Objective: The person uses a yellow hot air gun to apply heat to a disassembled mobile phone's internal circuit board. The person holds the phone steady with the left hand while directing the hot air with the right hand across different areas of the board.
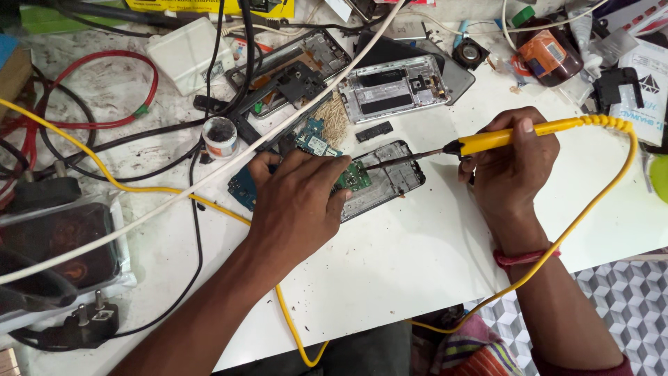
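Note:
My right hand (511, 163) grips a yellow-handled soldering iron (487, 141); its dark tip reaches left to a green circuit board (356, 177). That board sits in an opened phone frame (390, 182) at the middle of the white table (390, 271). My left hand (296, 198) lies flat over the left part of the frame, fingers pressing down on the board. A blue board piece (241, 186) shows from under the hand's left side. The iron's yellow cord (591, 202) loops from the handle down past my right wrist.
Other opened phone frames (393, 87) and a black plastic part (296, 80) lie behind. A small round tub (220, 136) stands to the left. Red, black, white and yellow cables (104, 170) cross the left side. A black plug (80, 326) lies at the front left, a brown bottle (550, 52) at the back right.

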